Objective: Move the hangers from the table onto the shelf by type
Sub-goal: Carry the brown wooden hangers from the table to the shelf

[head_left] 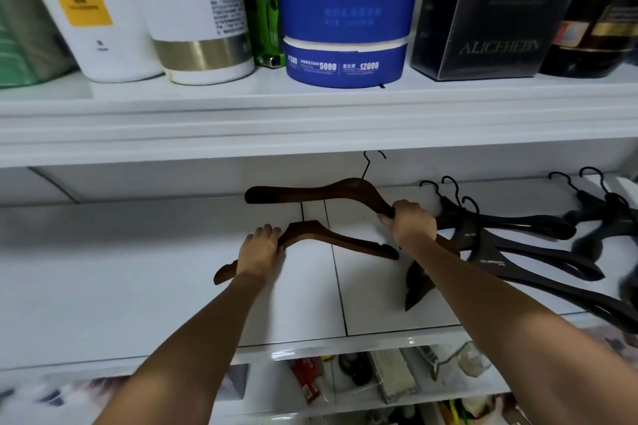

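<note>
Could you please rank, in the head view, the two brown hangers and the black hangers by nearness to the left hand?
1. Lower brown hanger: gripped by the left hand.
2. Upper brown hanger: above, in the right hand.
3. Black hangers: far right.

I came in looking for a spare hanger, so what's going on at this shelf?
A person is sorting hangers onto a white shelf. The left hand grips the lower brown hanger, and the right hand grips the upper brown hanger by one end. Both hangers are over the middle of the shelf and neither has been let go. A pile of black hangers lies on the shelf's right side.
</note>
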The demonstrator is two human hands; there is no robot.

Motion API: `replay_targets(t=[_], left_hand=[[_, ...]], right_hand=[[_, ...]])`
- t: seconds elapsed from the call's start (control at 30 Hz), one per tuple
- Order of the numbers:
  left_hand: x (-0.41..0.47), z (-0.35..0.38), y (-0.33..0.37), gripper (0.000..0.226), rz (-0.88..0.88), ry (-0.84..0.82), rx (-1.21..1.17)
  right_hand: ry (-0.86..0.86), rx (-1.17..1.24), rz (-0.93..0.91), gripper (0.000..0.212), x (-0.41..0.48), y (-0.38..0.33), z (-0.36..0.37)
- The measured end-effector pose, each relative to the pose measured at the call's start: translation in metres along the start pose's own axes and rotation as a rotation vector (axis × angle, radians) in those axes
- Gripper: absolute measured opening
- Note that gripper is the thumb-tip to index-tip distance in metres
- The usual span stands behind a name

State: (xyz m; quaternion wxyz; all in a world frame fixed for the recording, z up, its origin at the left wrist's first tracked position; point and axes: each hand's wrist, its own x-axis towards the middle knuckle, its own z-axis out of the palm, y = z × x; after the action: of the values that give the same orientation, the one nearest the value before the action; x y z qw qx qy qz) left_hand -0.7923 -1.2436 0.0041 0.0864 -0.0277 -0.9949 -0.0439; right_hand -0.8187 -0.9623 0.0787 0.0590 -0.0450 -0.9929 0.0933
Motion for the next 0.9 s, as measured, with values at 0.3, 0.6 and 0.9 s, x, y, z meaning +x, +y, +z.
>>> replay_targets(t=[0.3,0.6,0.9], left_hand=[[-0.039,-0.034,0.014,0.039,0.369,0.050,-0.026],[-0.037,-0.067,0.017,0.039,0.197,0.127,-0.079],[-0.048,-0.045,-0.005,0.053,-0.076,-0.161,-0.080]], right_hand=[[-0.021,0.009,-0.122,0.037,-0.019,-0.023,0.006],[-0.080,-0.043,-0.217,0.035,-0.039,-0.042,0.032],[-0.106,-0.093,-0.310,0.037,-0.056,-0.048,0.051]])
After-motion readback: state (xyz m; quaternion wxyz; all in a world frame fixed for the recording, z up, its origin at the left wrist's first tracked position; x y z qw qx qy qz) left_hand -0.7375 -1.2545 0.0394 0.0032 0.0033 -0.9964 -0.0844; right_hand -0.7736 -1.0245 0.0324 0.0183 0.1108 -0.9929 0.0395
